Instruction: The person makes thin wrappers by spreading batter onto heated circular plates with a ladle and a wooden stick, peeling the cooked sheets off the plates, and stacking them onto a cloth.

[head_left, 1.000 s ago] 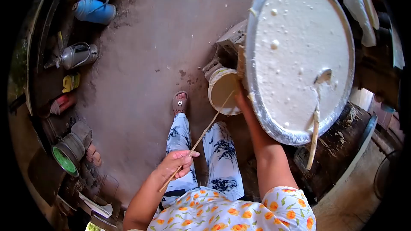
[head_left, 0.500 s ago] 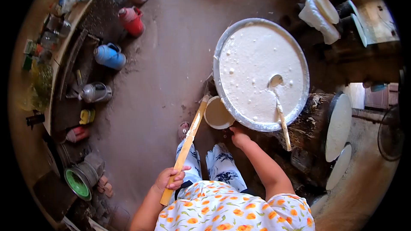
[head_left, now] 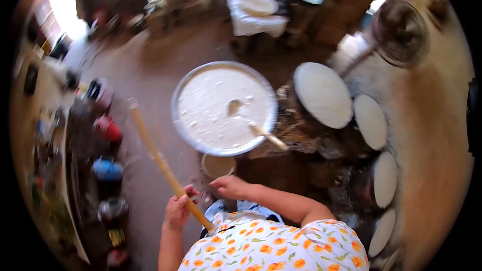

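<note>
Wooden stick (head_left: 169, 175): slanted from the left hand, far tip toward 11 o'clock, near end toward 5, by the flowered shirt (head_left: 276, 246). Left hand (head_left: 178, 210) had its fingers wrapped around the lower part. Right hand (head_left: 228, 186) lay at the left's 2 o'clock, fingers loosely bent; could not tell whether they gripped anything. Bucket (head_left: 206, 169) just off the right hand, 11 o'clock. Wide metal basin (head_left: 175, 115) at 12 beyond, holding pale batter (head_left: 211, 95); ladle (head_left: 268, 136) in it, handle toward 4. Large pale disc (head_left: 324, 95) at the basin's 3 o'clock.
</note>
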Available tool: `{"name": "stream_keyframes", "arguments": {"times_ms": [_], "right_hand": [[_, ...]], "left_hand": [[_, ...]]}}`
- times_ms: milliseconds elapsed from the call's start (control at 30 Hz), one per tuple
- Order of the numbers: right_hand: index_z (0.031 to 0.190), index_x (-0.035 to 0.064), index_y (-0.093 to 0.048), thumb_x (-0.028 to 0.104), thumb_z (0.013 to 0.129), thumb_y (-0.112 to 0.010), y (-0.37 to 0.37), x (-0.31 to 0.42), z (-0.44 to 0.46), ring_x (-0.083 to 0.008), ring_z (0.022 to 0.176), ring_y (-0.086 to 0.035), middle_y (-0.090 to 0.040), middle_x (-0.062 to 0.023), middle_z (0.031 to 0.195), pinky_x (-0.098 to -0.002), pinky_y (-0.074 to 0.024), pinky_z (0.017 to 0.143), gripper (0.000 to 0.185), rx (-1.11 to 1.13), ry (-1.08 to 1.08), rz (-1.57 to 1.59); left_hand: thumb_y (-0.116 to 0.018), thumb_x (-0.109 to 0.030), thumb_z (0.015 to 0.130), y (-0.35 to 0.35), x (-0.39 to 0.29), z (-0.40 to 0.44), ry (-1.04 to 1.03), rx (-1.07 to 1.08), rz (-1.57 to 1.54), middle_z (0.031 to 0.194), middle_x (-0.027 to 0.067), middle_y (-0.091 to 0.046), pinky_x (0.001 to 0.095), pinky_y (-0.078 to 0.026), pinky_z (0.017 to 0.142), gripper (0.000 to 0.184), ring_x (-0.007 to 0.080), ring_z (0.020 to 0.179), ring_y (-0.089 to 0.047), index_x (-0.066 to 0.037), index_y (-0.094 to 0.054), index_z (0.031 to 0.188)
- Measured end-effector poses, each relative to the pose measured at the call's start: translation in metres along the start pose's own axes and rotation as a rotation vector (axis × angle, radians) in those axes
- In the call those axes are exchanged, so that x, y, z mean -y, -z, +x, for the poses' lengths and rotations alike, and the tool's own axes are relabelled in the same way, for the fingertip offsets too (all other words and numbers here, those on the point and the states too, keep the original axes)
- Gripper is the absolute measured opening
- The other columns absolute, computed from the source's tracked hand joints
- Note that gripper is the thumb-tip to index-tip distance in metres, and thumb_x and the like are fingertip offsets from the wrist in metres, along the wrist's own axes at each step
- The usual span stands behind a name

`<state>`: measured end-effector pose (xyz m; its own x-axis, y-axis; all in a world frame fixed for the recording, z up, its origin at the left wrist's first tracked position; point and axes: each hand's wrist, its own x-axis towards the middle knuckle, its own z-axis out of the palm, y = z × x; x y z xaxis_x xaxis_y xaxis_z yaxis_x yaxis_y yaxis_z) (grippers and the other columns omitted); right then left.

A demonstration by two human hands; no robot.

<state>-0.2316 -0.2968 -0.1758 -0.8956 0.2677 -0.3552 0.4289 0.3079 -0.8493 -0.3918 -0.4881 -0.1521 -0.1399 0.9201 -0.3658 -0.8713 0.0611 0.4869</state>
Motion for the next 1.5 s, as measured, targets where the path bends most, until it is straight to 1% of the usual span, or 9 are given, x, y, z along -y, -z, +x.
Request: {"name": "stream_keyframes", "arguments": {"times_ms": [133, 233, 400, 767, 867, 933, 1100, 1300, 1500], "right_hand": [[0.123, 0.0044, -0.053, 0.008, 0.081, -0.053, 0.038, 0.012, -0.051, -0.0213, 0.079, -0.061, -0.064, -0.0119, 0.088, -0.0325, -0.0494, 0.074, 0.042, -0.099, 0.106, 0.206], [0.127, 0.0032, -0.045, 0.009, 0.079, -0.057, 0.072, 0.0, -0.099, -0.0293, 0.09, -0.061, -0.061, -0.018, 0.1, -0.036, -0.0483, 0.08, 0.051, -0.234, 0.103, 0.17], [0.125, 0.0014, -0.041, 0.012, 0.073, -0.063, 0.111, -0.067, -0.181, -0.0392, 0.101, -0.056, -0.055, -0.022, 0.112, -0.0415, -0.0464, 0.088, 0.057, -0.756, 0.155, -0.076], [0.125, 0.0042, -0.045, 0.01, 0.076, -0.06, 0.128, -0.149, -0.353, -0.0315, 0.088, -0.061, -0.058, -0.0138, 0.109, -0.0406, -0.0513, 0.073, 0.051, -1.221, -0.291, -0.328], [0.13, 0.0065, -0.044, 0.008, 0.079, -0.056, 0.112, -0.168, -0.37, -0.0304, 0.094, -0.061, -0.058, -0.0125, 0.117, -0.0396, -0.0505, 0.078, 0.052, -1.528, -0.15, -0.315], [0.134, 0.0101, -0.041, 0.005, 0.081, -0.052, 0.099, -0.178, -0.383, -0.0307, 0.091, -0.061, -0.058, -0.0131, 0.111, -0.0388, -0.0496, 0.078, 0.054, -1.394, -0.269, 0.062], [0.143, 0.0222, -0.031, -0.005, 0.082, -0.045, 0.069, -0.159, -0.412, -0.0225, 0.059, -0.058, -0.056, -0.0103, 0.072, -0.0343, -0.0493, 0.057, 0.068, -1.495, -0.531, 0.038], [0.143, 0.031, -0.028, -0.006, 0.082, -0.038, 0.079, -0.124, -0.403, -0.0089, 0.047, -0.051, -0.056, -0.0052, 0.071, -0.0241, -0.046, 0.04, 0.072, -1.325, -0.618, 0.927], [0.144, 0.0306, -0.026, -0.008, 0.082, -0.036, 0.09, -0.126, -0.374, -0.009, 0.045, -0.05, -0.055, -0.006, 0.07, -0.0241, -0.0438, 0.038, 0.074, -1.268, -0.557, 1.088]], "left_hand": [[-0.052, -0.004, 0.091, -0.059, 0.023, 0.068, -0.14, -0.013, 0.239, 0.125, 0.0079, -0.054, 0.0339, -0.043, 0.094, 0.032, 0.0181, 0.116, -0.05, -0.001, -0.053, 0.123], [-0.052, -0.003, 0.091, -0.112, 0.07, 0.113, -0.185, 0.008, 0.364, 0.128, 0.009, -0.052, 0.0326, -0.038, 0.1, 0.035, 0.0185, 0.118, -0.049, -0.001, -0.051, 0.126], [-0.053, -0.007, 0.092, -0.204, 0.163, 0.177, -0.043, 0.252, 0.44, 0.128, 0.0113, -0.052, 0.0339, -0.038, 0.101, 0.036, 0.0194, 0.115, -0.051, -0.002, -0.049, 0.128], [-0.054, -0.006, 0.092, -0.325, 0.321, 0.208, 0.227, 0.649, 0.845, 0.126, 0.0076, -0.053, 0.0318, -0.039, 0.099, 0.039, 0.0163, 0.115, -0.05, 0.0, -0.046, 0.129], [-0.058, -0.007, 0.09, -0.321, 0.346, 0.224, 0.344, 0.957, 1.124, 0.122, 0.0072, -0.053, 0.0316, -0.043, 0.095, 0.04, 0.0172, 0.114, -0.051, -0.002, -0.046, 0.128], [-0.061, -0.011, 0.087, -0.319, 0.351, 0.227, 0.326, 1.011, 1.15, 0.117, 0.0094, -0.055, 0.0321, -0.046, 0.091, 0.043, 0.019, 0.109, -0.054, -0.002, -0.047, 0.127], [-0.065, -0.017, 0.084, -0.317, 0.347, 0.249, 0.236, 1.006, 1.387, 0.109, 0.0155, -0.058, 0.0315, -0.05, 0.084, 0.044, 0.0229, 0.099, -0.06, 0.001, -0.052, 0.123], [-0.064, -0.008, 0.083, -0.302, 0.299, 0.305, 0.078, 0.965, 1.542, 0.097, 0.0136, -0.063, 0.0262, -0.049, 0.081, 0.027, 0.0187, 0.093, -0.061, 0.003, -0.062, 0.108], [-0.063, -0.008, 0.083, -0.267, 0.252, 0.353, 0.144, 0.661, 1.376, 0.089, 0.0062, -0.066, 0.0249, -0.048, 0.074, 0.021, 0.0106, 0.083, -0.059, 0.002, -0.064, 0.102]]}}
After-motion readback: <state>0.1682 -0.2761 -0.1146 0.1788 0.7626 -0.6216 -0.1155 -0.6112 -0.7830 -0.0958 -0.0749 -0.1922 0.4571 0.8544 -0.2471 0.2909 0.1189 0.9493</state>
